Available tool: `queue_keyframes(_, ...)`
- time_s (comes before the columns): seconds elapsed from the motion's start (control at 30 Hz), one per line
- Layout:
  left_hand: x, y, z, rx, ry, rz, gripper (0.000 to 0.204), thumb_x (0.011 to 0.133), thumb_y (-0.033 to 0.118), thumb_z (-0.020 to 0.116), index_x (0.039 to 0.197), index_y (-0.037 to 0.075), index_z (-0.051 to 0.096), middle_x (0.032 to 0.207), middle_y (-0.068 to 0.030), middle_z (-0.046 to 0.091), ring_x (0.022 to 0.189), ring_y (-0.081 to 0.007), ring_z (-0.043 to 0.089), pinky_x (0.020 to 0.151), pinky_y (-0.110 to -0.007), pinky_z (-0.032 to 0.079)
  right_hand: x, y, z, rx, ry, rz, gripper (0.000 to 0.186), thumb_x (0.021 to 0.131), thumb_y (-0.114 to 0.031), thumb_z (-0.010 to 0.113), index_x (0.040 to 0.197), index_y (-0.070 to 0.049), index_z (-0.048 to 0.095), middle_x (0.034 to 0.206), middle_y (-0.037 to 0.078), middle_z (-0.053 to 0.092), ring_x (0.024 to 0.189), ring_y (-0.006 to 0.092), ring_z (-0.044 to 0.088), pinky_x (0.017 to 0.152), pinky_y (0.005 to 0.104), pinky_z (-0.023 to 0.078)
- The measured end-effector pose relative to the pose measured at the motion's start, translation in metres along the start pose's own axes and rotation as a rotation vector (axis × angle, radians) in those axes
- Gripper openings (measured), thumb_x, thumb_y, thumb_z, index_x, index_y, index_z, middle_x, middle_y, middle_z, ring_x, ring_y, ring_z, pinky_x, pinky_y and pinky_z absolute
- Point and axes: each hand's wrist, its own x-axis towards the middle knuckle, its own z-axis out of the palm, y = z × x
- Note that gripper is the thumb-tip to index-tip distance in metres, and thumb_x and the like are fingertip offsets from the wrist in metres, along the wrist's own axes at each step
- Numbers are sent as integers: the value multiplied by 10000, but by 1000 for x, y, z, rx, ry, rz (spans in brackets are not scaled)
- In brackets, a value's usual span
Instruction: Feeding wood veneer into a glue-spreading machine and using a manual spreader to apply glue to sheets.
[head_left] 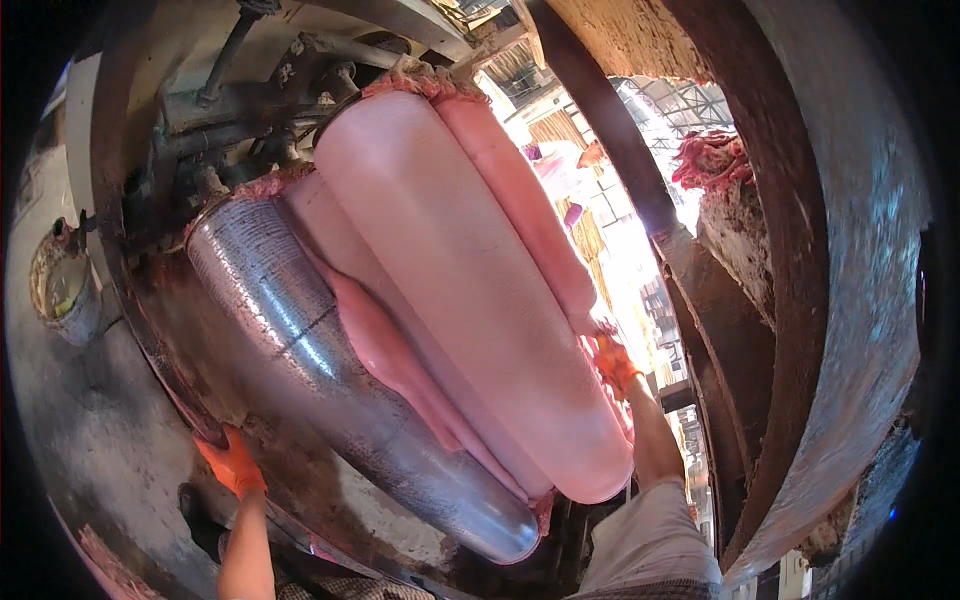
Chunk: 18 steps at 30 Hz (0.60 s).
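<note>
A large pink hide (440, 260) with ragged, fleshy edges lies over a thick roller in the middle, and part of it sags in a fold (385, 340) beside a shiny metal roller (310, 345). My right hand (616, 367), in an orange glove, is closed on the hide's edge at the right, its fingertips partly hidden. My left hand (232, 463), also gloved in orange, grips the dark metal rim (165, 375) of the machine at the lower left.
Pipes and fittings (235, 110) sit behind the rollers. A dirty bucket (68, 285) stands on the concrete floor at left. A thick, worn beam (790, 250) curves down the right, with pink scraps (712, 160) near it. Beyond the hide another person (560, 175) shows in bright light.
</note>
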Motion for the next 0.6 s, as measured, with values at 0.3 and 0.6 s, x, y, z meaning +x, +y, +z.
queue_keyframes(0.3, 18, -30, -7, 263, 52, 2, 660, 913, 366, 606, 1459, 69, 383, 1416, -179, 502, 1233, -350, 542, 1014, -414, 441, 16, -143, 134, -364, -230, -170, 306, 915, -275, 560, 1182, -124, 553, 852, 65, 605, 677, 166, 583, 576, 336, 484)
queue_keyframes(0.6, 6, 9, -6, 188, -7, 6, 643, 877, 429, 618, 1394, 92, 440, 1360, -143, 558, 1187, -378, 566, 967, -458, 451, -65, -164, 180, 166, -758, -188, 306, 898, -177, 628, 1181, -83, 556, 942, 70, 613, 789, 167, 614, 640, 307, 544)
